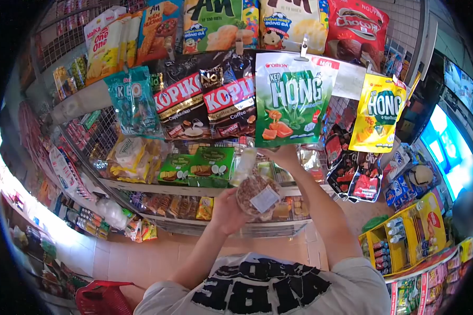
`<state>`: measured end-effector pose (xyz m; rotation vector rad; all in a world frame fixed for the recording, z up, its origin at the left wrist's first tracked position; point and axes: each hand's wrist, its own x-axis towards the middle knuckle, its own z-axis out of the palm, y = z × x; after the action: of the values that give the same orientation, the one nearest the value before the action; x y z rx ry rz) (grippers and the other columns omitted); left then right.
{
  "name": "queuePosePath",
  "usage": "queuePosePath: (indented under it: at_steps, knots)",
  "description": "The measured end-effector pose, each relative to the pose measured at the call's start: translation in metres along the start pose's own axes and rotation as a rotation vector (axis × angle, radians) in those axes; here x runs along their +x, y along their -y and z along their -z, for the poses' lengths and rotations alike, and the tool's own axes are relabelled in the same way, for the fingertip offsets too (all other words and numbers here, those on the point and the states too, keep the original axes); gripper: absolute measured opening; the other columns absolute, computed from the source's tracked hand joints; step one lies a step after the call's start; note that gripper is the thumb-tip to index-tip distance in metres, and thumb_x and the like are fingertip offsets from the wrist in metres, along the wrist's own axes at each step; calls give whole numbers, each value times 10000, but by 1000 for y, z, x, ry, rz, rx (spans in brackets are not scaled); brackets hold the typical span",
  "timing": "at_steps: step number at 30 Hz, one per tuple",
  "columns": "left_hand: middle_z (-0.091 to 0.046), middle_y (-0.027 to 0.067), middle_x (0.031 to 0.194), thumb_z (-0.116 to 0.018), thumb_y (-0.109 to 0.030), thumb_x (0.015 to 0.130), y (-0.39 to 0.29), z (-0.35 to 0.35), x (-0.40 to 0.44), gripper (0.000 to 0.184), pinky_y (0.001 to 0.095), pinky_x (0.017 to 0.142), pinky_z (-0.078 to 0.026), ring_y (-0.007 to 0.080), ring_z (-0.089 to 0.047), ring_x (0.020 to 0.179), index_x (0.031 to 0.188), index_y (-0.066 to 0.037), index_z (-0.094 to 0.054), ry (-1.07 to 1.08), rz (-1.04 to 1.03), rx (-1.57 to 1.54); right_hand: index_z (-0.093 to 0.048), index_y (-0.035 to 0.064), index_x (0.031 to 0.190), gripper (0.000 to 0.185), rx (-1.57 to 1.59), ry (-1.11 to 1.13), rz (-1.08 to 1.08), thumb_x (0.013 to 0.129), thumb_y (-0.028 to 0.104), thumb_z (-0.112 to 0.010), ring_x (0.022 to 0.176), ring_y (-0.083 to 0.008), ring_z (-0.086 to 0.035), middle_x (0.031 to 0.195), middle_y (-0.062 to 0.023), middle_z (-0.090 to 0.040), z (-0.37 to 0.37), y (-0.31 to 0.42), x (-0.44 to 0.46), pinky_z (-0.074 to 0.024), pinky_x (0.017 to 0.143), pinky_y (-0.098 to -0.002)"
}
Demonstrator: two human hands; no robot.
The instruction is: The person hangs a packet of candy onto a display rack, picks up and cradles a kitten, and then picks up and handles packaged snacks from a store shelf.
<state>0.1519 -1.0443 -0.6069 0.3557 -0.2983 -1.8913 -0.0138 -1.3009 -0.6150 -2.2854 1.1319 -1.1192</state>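
Observation:
My left hand (230, 212) is closed around the side of a round clear tub (252, 188) with brown, crumbly-looking contents and a white label on it. My right hand (283, 156) reaches in at the shelf just under a hanging green candy bag (294, 100). That bag hides its fingers, so whether they grip anything does not show. Another pale, clear container (244, 165) stands on the shelf behind the tub. Green boxes (211, 164) sit on the same shelf, left of both hands.
Dark coffee candy bags (228, 102) and a yellow candy bag (376, 113) hang at the front of the rack. Snack packs (220, 26) line the top. A yellow display stand (404, 233) is at right, a red plastic basket (102, 298) on the floor at lower left.

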Motion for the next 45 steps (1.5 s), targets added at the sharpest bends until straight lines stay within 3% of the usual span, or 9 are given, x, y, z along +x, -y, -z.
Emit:
queuePosePath:
  at_steps: [6,10,14,20,22,28,31,33,45]
  knots:
    - [-502,168,1522,-358,-313,1041,8,1,20,538,657,1176,-305,381,-470,1413,1505,-50,-426,72,-60,66,-526,-24,1369,947,225,-56,27,702,532,-904,1209,-386,-615,1336,-228,-614,20,13,-17,-495,1022,-432]
    - [-491,218,1514,-341,-270,1035,16,-6,27,541,618,1192,-319,408,-453,1420,1481,25,-424,-80,-78,14,-557,-41,1316,931,-63,-129,-64,711,593,-872,1137,-426,-614,1251,-270,-614,1,-1,-19,-497,991,-470]
    - [-482,225,1518,-341,-262,1028,20,-2,25,550,631,1191,-321,415,-440,1429,1486,33,-413,-121,-55,-31,-596,-31,1251,880,-93,129,-315,694,589,-878,1091,-439,-596,1170,-268,-616,-24,-14,-7,-484,964,-501]
    - [-454,225,1545,-348,-298,1031,23,20,20,573,652,1190,-296,432,-430,1431,1509,15,-394,-11,-11,-178,-571,32,1315,851,-147,72,85,735,599,-830,1264,-409,-558,1331,-231,-603,-43,-11,2,-450,1055,-499]
    - [-466,223,1536,-331,-284,1028,20,14,14,569,628,1200,-308,416,-436,1433,1502,24,-397,-59,-33,-133,-519,49,1379,808,-495,169,279,791,527,-803,1312,-416,-514,1402,-224,-561,-48,-22,11,-428,1088,-507]
    - [-497,192,1520,-321,-265,1026,13,28,20,542,597,1198,-335,377,-467,1419,1478,12,-434,-65,-87,-74,-690,58,1156,485,-438,7,380,839,412,-784,1124,-384,-645,1220,-184,-686,-34,-33,13,-512,1008,-466]
    - [-502,185,1519,-328,-272,1028,8,12,20,536,595,1187,-347,374,-474,1413,1471,4,-449,-49,-111,-25,-576,65,1353,682,-266,-82,276,800,357,-848,1165,-364,-644,1326,-181,-640,-6,5,-3,-511,1007,-459]
    - [-504,185,1517,-333,-277,1028,8,6,22,536,596,1182,-352,375,-471,1413,1469,2,-454,-28,-108,-27,-522,9,1362,798,544,-11,27,748,324,-922,1134,-279,-651,1294,-164,-641,11,29,-16,-511,990,-408]
    - [-543,164,1478,-336,-607,1057,30,-12,43,716,585,1158,-395,374,-525,1363,1519,-67,-426,58,41,-82,-427,12,1386,1040,291,-188,18,578,329,-999,1238,-305,-529,1308,-170,-517,76,125,-164,-438,1057,-441]
